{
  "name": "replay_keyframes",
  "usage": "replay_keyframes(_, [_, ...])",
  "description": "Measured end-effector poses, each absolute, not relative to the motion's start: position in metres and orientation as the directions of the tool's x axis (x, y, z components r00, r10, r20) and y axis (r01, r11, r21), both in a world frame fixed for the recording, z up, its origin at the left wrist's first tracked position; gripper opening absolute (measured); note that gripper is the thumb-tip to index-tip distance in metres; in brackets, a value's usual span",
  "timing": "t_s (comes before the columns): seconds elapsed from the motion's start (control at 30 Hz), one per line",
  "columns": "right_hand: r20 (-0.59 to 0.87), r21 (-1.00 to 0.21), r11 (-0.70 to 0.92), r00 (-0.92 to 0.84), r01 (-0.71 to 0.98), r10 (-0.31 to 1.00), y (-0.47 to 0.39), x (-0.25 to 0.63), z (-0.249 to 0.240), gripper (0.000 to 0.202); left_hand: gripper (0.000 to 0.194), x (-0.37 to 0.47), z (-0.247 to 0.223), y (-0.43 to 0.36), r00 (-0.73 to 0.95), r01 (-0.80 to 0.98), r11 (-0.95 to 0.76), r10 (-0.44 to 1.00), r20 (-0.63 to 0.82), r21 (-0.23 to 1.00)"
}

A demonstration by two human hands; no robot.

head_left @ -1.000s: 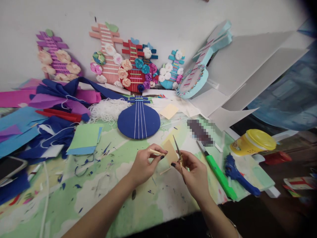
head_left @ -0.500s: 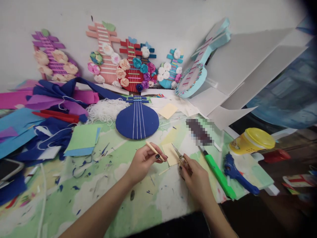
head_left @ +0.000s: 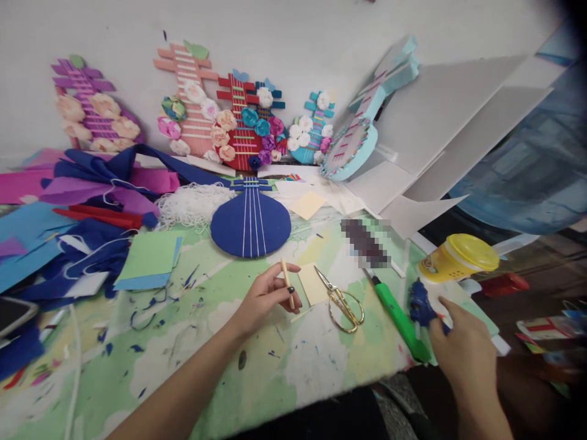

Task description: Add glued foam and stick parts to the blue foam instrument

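Left hand: the left hand [head_left: 270, 296] has its fingers curled and nearly closed on a pale stick [head_left: 287, 282], which stands steeply between them above the table [head_left: 183, 373].
Right hand: the right hand [head_left: 465, 342] reaches over the handle end of the blue glue gun [head_left: 420, 304], index finger stretched forward; how firmly the other fingers close on it cannot be told.
Scissors: gold-handled scissors [head_left: 345, 308] lie between the hands, tips at the cream paper [head_left: 312, 286].
Loose stick: a second stick [head_left: 301, 315] lies just below the paper.
Green-handled tool: a green-handled tool [head_left: 400, 319] lies slantwise, left of the glue gun.
Yellow tub: a lidded yellow tub [head_left: 458, 258] is tilted in view behind the glue gun, with printing too small to read.
Blue cutout: a dark blue instrument shape [head_left: 251, 225] with white strings lies beyond the left hand, beside a heap of white cord [head_left: 193, 205].
Left side: green paper [head_left: 150, 255] overlaps blue paper [head_left: 142, 282]; a phone-like device [head_left: 16, 316] sits at the edge of view.
Back row: decorated instruments in purple [head_left: 87, 101], salmon [head_left: 188, 85], red [head_left: 241, 104] and turquoise [head_left: 316, 125] stand against the wall.
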State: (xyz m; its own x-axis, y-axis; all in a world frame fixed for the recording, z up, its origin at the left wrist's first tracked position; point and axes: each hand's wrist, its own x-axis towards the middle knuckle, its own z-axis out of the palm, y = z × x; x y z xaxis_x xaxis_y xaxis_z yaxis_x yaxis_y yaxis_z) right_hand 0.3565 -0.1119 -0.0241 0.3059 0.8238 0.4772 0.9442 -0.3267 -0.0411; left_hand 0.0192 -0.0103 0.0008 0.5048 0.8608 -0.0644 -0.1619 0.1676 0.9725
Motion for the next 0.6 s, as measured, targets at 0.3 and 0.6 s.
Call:
replay_keyframes(0.3, [0.187, 0.011, -0.356, 0.348, 0.934, 0.919, -0.120, 0.409, -0.055, 0.048, 0.035, 0.020, -0.004, -0.013, 0.478, -0.056, 0.068, 0.878, -0.033, 0.996])
replay_keyframes(0.6, [0.204, -0.135, -0.377, 0.398, 0.916, 0.895, -0.120, 0.397, -0.030, 0.043, 0.029, 0.018, -0.002, -0.013, 0.383, 0.017, 0.010, 0.924, -0.016, 1.000])
